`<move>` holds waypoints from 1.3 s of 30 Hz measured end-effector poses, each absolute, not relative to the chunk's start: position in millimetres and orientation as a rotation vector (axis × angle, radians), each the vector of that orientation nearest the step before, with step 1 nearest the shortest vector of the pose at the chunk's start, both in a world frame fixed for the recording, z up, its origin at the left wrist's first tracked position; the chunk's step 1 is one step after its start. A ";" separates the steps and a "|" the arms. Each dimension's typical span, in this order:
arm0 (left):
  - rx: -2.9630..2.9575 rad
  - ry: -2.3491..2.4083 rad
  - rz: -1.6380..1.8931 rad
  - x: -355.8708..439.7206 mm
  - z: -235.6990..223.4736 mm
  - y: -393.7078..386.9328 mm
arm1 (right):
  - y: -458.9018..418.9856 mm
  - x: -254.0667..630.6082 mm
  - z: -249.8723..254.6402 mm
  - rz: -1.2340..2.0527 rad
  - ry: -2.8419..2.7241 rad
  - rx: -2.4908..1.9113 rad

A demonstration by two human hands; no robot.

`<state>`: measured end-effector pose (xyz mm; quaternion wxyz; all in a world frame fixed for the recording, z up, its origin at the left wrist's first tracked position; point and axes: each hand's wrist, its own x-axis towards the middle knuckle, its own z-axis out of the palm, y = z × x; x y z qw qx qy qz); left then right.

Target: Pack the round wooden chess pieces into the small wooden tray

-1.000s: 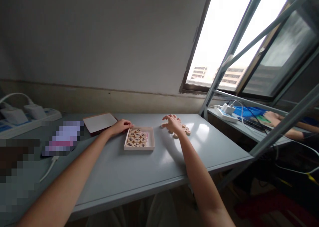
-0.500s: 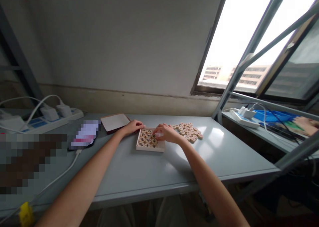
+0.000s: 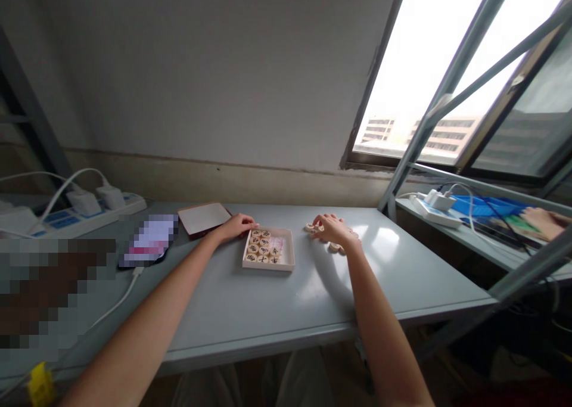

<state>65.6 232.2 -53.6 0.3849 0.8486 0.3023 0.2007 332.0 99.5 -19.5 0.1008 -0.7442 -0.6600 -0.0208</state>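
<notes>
A shallow cream box (image 3: 288,263) lies on the grey table (image 3: 250,311), its left part filled with several round wooden chess pieces (image 3: 261,249). My left hand (image 3: 236,224) rests with curled fingers against the box's far left corner. My right hand (image 3: 333,229) lies over a loose heap of wooden pieces (image 3: 334,247) to the right of the box, fingers bent down onto them; whether it grips one is hidden.
The box lid (image 3: 202,217) lies left of my left hand, a phone (image 3: 149,240) on a white cable further left. Power strips (image 3: 75,210) with plugs sit at the far left. Another person's hand (image 3: 543,221) works at the neighbouring bench on the right, beyond metal frame bars.
Half a second ago my right hand was at the box setting a piece among the others; it has since moved right, back onto the loose heap. My left hand has stayed at the box corner.
</notes>
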 end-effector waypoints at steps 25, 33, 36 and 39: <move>2.114 0.764 0.545 65.1 -58.1 235.8 | 108.7 268.7 -12.6 0.250 -2.213 -1.561; 2.131 0.755 0.537 64.3 -57.4 234.6 | 109.4 277.0 -16.5 0.142 -2.190 -1.613; 2.145 0.769 0.545 64.0 -57.1 234.2 | 106.4 265.3 -21.2 0.108 -2.259 -1.691; 2.151 0.775 0.547 64.3 -57.5 234.3 | 102.6 255.7 -19.5 0.031 -2.274 -1.741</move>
